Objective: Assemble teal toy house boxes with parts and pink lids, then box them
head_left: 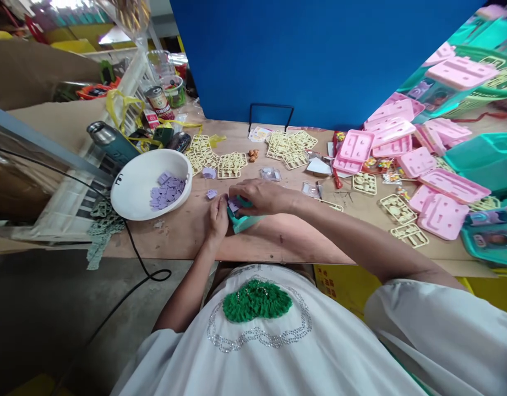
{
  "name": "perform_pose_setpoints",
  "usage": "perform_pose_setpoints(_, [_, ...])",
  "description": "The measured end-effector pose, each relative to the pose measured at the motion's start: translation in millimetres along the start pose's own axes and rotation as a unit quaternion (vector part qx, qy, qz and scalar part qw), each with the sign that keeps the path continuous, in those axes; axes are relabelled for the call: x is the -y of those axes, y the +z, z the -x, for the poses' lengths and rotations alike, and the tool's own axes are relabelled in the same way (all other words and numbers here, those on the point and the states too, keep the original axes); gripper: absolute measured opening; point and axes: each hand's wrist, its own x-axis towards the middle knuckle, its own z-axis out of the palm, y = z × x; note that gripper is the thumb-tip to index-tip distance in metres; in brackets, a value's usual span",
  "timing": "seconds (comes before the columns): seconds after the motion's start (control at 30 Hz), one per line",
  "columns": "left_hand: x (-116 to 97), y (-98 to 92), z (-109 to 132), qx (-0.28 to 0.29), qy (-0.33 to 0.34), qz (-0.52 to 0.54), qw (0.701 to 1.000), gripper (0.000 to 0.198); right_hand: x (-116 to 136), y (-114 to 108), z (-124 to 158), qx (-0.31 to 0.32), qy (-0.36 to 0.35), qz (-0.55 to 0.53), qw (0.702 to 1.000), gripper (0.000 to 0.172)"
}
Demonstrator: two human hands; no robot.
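A: Teal part (244,222), position?
B: Near edge of the table (187,231), between both hands. Long axis roughly 9-to-3. Glossy moulded plastic, mostly covered.
A: Grips?
B: Left hand (218,217) closed on its 9 o'clock end, fingers pressed together. Right hand (257,197) arches over from 2 o'clock, fingertips pinching a purple tile (233,206) at the top.
A: More tiles?
B: White bowl (131,187), 10 o'clock, nearer the left hand.
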Motion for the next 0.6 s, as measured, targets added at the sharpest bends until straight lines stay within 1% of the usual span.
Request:
perform_pose_setpoints(0.03, [2.6, -0.8, -1.3, -0.003, -0.003, -0.004, 1.000, 0.059, -4.3, 1.9, -3.9, 0.004, -0.004, -0.018, 1.000, 0.023])
perform_pose_setpoints(0.1, [6.8, -2.9, -2.4, -0.008, -0.011, -0.013, 1.000, 0.052, -9.9, 9.9, -8.2, -0.014, -0.003, -0.054, 0.998, 0.023])
perform_pose_setpoints(0.17, [9.5, -5.0, -2.4, -0.012, -0.022, -0.020, 0.999, 0.048, -11.2, 21.2, -8.6, -0.059, 0.015, -0.090, 0.994, 0.024])
perform_pose_setpoints(0.27, [10.8, -6.8, -2.3, -0.011, -0.039, -0.023, 0.999, 0.043, -8.3, 36.2, -5.9, -0.125, 0.043, -0.154, 0.979, 0.023])
perform_pose_setpoints(0.37, [9.2, -7.7, -1.7, -0.004, -0.046, -0.021, 0.999, 0.041, -5.6, 41.9, -3.9, -0.160, 0.051, -0.214, 0.962, 0.022])
perform_pose_setpoints(0.43, [7.2, -8.2, -0.5, 0.002, -0.046, -0.018, 0.999, 0.041, -5.2, 41.3, -3.8, -0.162, 0.049, -0.234, 0.957, 0.023])
perform_pose_setpoints(0.6, [2.8, -9.4, 3.0, 0.012, -0.037, -0.013, 0.999, 0.047, -5.2, 40.4, -3.5, -0.145, 0.028, -0.243, 0.959, 0.026])
